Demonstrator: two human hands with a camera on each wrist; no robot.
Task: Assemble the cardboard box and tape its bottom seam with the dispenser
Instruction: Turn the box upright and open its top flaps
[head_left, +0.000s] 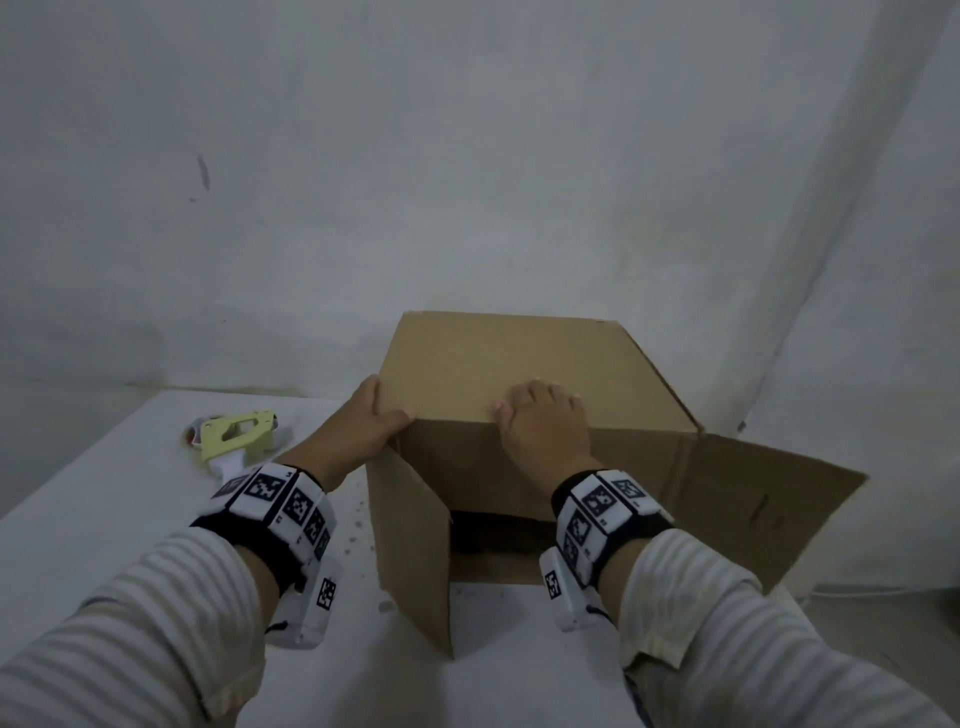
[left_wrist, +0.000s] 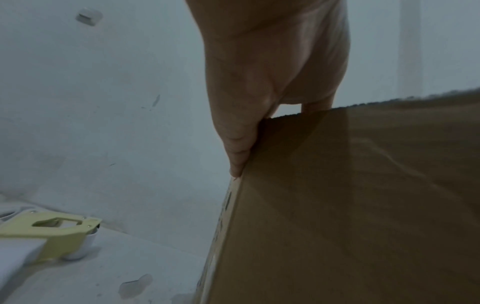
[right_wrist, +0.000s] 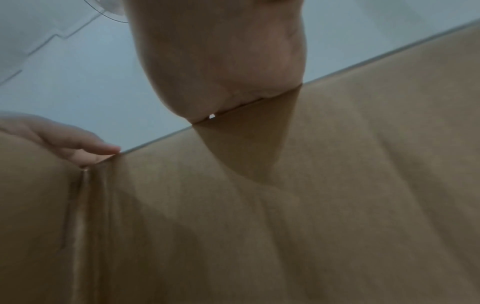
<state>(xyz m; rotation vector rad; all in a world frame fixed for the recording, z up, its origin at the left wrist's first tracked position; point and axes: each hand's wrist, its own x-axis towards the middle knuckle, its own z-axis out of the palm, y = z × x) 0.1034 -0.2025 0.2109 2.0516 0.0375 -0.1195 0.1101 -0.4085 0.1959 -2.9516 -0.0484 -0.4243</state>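
A brown cardboard box (head_left: 519, 364) lies on its side on the white table (head_left: 93, 530), its open end toward me. My left hand (head_left: 371, 418) grips the box's upper left corner, thumb on top and fingers down the left side (left_wrist: 239, 148). My right hand (head_left: 540, 421) rests flat on the top panel at its near edge, palm over the edge (right_wrist: 221, 61). One flap (head_left: 410, 545) sticks out toward me on the left and a wider flap (head_left: 769, 509) spreads to the right. The pale yellow tape dispenser (head_left: 236, 434) lies on the table left of the box, untouched.
A grey-white wall stands right behind the table and box. The table's back edge runs just beyond the dispenser (left_wrist: 52, 232). The right flap hangs out past the table's right side.
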